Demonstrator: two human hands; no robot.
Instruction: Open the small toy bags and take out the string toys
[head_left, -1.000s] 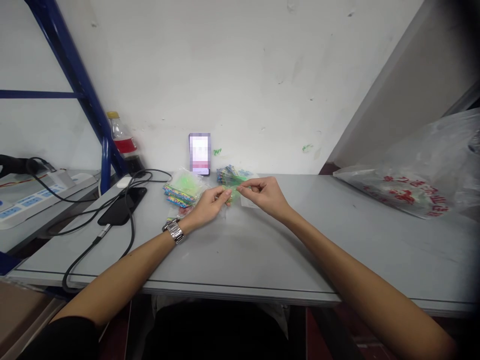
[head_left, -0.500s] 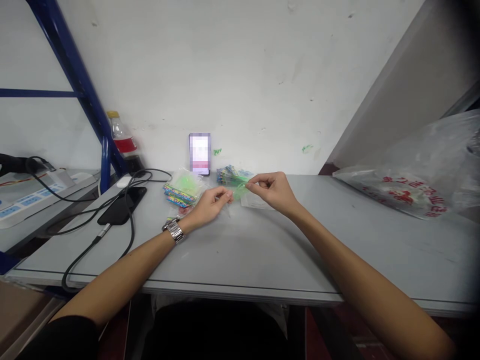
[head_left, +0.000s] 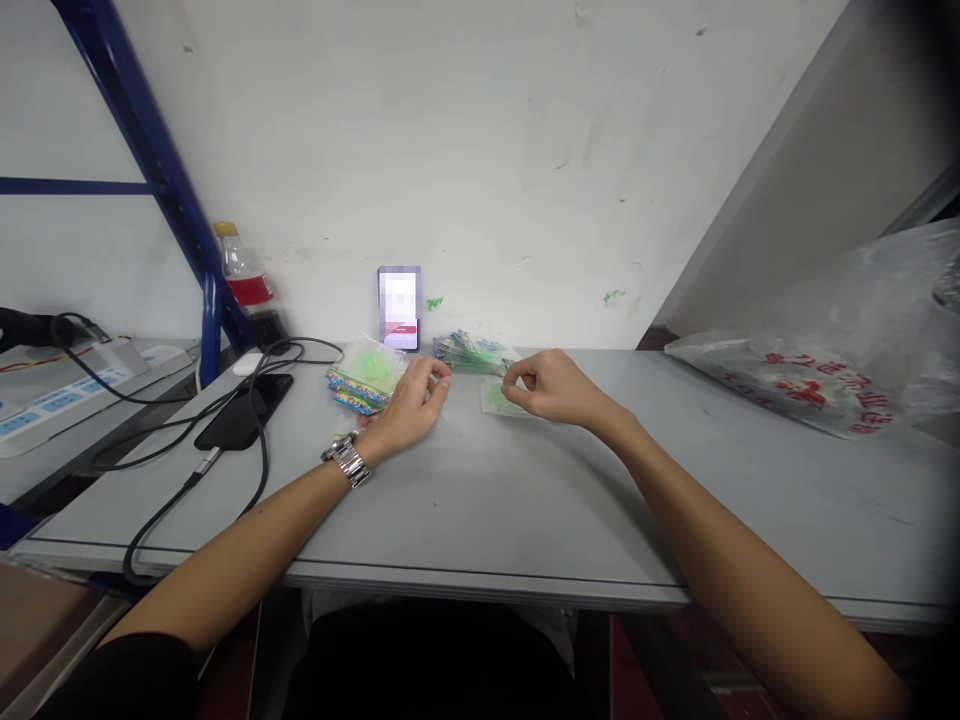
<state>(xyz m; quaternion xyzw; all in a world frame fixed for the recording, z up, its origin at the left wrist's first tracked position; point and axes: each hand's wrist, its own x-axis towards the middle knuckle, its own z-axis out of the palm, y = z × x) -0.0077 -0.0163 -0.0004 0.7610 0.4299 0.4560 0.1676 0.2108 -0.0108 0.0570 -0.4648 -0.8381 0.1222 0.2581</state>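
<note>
My left hand (head_left: pixel 416 402) hovers beside a heap of clear packets with bright patterned strips (head_left: pixel 358 390) and light-green contents (head_left: pixel 371 362). Its fingers are loosely curled, the thumb stands apart, and nothing shows between them. Thumb and forefinger of my right hand (head_left: pixel 553 388) are pinched together over a small clear packet (head_left: pixel 491 408), which has green material on or in it. Whatever that pinch holds is too small to make out. Behind, between the hands, lies a pile of patterned, green-filled packets (head_left: pixel 469 352).
A phone (head_left: pixel 399 308) leans against the wall. At left are a black phone (head_left: pixel 244 412) on a cable, a bottle (head_left: pixel 249 285), a power strip (head_left: pixel 82 390) and a blue frame (head_left: pixel 161 170). A large plastic bag (head_left: pixel 817 370) sits at right on the grey table (head_left: pixel 480 510).
My hands have moved apart, the left one slightly left and the right one slightly down. The green strand stretched between them no longer shows there; green now appears at the small clear packet.
</note>
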